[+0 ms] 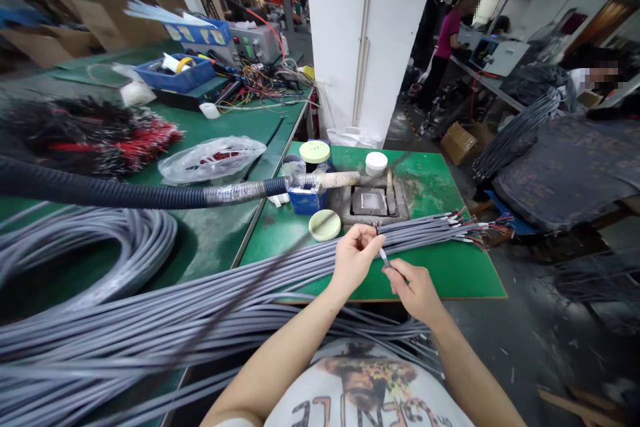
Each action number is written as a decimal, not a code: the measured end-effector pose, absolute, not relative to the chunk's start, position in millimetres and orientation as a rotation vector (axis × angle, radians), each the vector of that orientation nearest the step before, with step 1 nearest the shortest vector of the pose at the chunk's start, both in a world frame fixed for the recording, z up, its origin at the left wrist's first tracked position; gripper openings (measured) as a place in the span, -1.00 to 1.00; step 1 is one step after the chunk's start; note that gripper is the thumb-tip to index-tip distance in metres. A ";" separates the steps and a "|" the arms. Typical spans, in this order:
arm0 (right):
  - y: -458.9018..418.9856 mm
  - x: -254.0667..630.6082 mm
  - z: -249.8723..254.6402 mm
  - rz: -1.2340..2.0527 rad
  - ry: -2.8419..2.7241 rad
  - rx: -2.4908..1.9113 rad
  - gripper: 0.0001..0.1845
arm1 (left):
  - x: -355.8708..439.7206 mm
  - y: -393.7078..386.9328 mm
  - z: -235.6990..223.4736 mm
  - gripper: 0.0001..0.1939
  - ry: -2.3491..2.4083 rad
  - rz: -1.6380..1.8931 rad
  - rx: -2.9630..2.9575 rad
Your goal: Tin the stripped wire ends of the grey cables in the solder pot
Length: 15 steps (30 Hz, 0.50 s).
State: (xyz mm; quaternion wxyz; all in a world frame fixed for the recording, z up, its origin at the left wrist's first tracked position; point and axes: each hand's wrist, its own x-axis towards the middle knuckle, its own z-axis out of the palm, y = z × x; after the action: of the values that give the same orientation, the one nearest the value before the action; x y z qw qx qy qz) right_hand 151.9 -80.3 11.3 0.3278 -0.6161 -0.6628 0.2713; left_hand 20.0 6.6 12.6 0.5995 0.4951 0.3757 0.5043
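Both hands meet above the green board, in front of a square solder pot (pixel 369 201). A grey cable end (pixel 385 257) runs between them, with a pale sleeve and thin stripped wires at its tip. My left hand (pixel 354 255) pinches the wires near the tip, thumb against the fingers. Lower and to the right, my right hand (pixel 413 285) is closed round the cable's grey jacket. Just behind my hands lies a bundle of grey cables (pixel 415 232), its stripped, coloured wire ends pointing right. A shallow pale-green lid (pixel 325 224) sits left of the pot.
A ribbed extraction hose (pixel 240 192) reaches in from the left, its nozzle beside the pot. Behind stand a white jar (pixel 376 163), a yellow-lidded tub (pixel 315 152) and a white pillar (pixel 345 40). Coiled grey cable (pixel 125 240) covers the left table. A person (pixel 447 37) stands back right.
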 end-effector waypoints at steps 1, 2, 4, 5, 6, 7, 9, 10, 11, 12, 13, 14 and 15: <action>-80.3 151.9 10.3 0.738 -1.699 -1.604 -0.70 | 19.8 6.2 12.5 -0.79 0.880 1.176 1.166; -80.1 152.1 8.9 0.801 -1.639 -1.586 -0.69 | 19.2 4.8 12.4 -0.81 0.888 1.192 1.203; -78.5 152.9 5.6 1.043 -1.449 -1.489 -0.69 | 17.2 -0.3 11.4 -0.84 0.884 1.243 1.354; -77.1 153.5 4.0 1.193 -1.327 -1.403 -0.69 | 15.9 -3.6 10.5 -0.87 0.868 1.272 1.480; -75.4 154.3 2.7 1.332 -1.204 -1.303 -0.68 | 14.6 -7.1 9.2 -0.90 0.816 1.297 1.622; -73.6 155.2 1.7 1.438 -1.092 -1.204 -0.67 | 13.5 -10.5 7.6 -0.95 0.740 1.325 1.745; -70.1 156.9 0.6 1.551 -0.933 -1.050 -0.63 | 11.8 -16.5 3.8 -0.91 0.604 1.394 1.888; -68.8 157.5 0.1 1.576 -0.888 -1.002 -0.61 | 11.5 -19.1 2.0 -0.86 0.552 1.424 1.928; -67.9 157.9 -0.5 1.588 -0.863 -0.966 -0.58 | 11.4 -21.5 0.4 -0.82 0.518 1.448 1.952; -67.3 158.1 -1.4 1.590 -0.853 -0.937 -0.55 | 11.6 -23.8 -1.0 -0.80 0.496 1.463 1.967; -67.0 158.2 -2.6 1.583 -0.853 -0.912 -0.52 | 12.1 -26.0 -2.0 -0.80 0.486 1.465 1.974; -66.9 158.1 -4.0 1.568 -0.860 -0.894 -0.51 | 12.6 -28.1 -2.9 -0.81 0.486 1.460 1.973; -67.0 158.0 -5.4 1.543 -0.872 -0.885 -0.52 | 13.1 -30.0 -3.6 -0.83 0.491 1.449 1.964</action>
State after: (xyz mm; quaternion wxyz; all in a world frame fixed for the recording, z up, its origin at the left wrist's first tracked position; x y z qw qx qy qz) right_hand 158.0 -67.0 -5.4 0.5483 -0.3737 -0.3682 0.6513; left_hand 13.1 -30.0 -3.6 0.3202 0.7474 0.1869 0.5513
